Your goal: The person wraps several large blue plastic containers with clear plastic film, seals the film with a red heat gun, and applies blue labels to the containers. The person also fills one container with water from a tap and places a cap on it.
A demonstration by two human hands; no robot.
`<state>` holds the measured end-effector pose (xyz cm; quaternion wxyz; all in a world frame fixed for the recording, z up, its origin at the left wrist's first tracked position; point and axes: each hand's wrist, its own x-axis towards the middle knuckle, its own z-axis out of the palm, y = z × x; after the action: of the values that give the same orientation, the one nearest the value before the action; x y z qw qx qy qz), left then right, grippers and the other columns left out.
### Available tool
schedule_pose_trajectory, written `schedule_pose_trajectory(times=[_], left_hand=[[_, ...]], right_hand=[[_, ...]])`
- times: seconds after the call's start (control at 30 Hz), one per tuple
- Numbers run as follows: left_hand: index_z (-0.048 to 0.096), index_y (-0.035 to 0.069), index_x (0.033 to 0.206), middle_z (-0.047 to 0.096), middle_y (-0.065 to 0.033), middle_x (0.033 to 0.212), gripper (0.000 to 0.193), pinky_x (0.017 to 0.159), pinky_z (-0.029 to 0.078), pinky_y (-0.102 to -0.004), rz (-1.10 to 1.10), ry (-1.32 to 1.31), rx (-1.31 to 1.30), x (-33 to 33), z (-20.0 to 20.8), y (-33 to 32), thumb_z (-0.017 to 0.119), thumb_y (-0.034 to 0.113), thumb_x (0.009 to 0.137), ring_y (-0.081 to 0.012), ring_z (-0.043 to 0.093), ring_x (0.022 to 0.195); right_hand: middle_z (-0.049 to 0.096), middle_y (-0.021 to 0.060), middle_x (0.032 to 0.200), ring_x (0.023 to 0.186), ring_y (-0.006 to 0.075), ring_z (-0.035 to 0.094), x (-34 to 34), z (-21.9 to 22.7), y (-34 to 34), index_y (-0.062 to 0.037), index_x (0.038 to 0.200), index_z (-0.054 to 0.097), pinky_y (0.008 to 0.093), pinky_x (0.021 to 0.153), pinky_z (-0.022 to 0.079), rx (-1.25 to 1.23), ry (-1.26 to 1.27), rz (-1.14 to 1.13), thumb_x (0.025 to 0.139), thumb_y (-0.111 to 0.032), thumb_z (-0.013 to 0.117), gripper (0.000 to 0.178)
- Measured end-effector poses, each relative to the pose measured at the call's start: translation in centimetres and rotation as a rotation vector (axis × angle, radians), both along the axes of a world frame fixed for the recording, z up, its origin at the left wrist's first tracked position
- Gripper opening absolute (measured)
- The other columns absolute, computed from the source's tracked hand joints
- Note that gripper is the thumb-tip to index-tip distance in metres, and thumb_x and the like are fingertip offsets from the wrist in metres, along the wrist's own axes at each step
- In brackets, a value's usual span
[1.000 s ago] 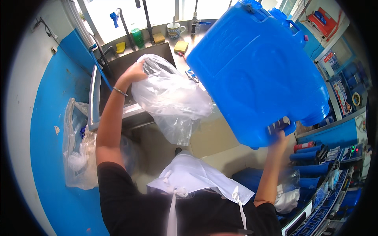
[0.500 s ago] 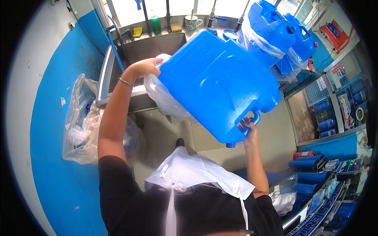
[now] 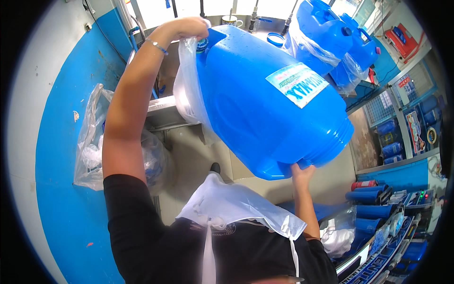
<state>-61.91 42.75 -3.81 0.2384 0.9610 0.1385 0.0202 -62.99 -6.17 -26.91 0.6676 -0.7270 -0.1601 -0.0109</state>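
Observation:
A large blue water jug with a printed label is held tilted in the air before me, its ribbed round end toward the right. My right hand grips its near lower side; most of the fingers are hidden behind the jug. At the jug's far left end, my left hand is closed, with a clear plastic bag hanging from it. The bag lies along the left end of the jug. Whether the left fingers also touch the jug, I cannot tell.
Behind the jug runs a steel sink with a mug and a blue ring-shaped lid. More blue jugs stand at the far right, partly bagged. A clear sack lies by the left wall; a fire extinguisher is at right.
The jug has rolled over, so its labelled side now faces me and its handle is out of sight. My left hand has moved up and away, drawing the bag with it.

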Motion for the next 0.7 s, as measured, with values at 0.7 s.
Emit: schedule_pose_trajectory(times=[0.7], left_hand=[[0.066,0.017,0.123,0.066,-0.0173,0.113,0.054,0.085,0.053,-0.0446,-0.392,0.001,0.758,-2.8,4.7,-20.8,0.06,0.005,0.07,-0.0347,0.066,0.097]], right_hand=[[0.065,0.0052,0.09,0.083,0.0104,0.058,-3.2,0.6,-5.1,-0.0013,0.099,0.061,0.0286,0.073,0.045,0.251,0.096,-0.006,0.081,0.003,0.071,0.021]])
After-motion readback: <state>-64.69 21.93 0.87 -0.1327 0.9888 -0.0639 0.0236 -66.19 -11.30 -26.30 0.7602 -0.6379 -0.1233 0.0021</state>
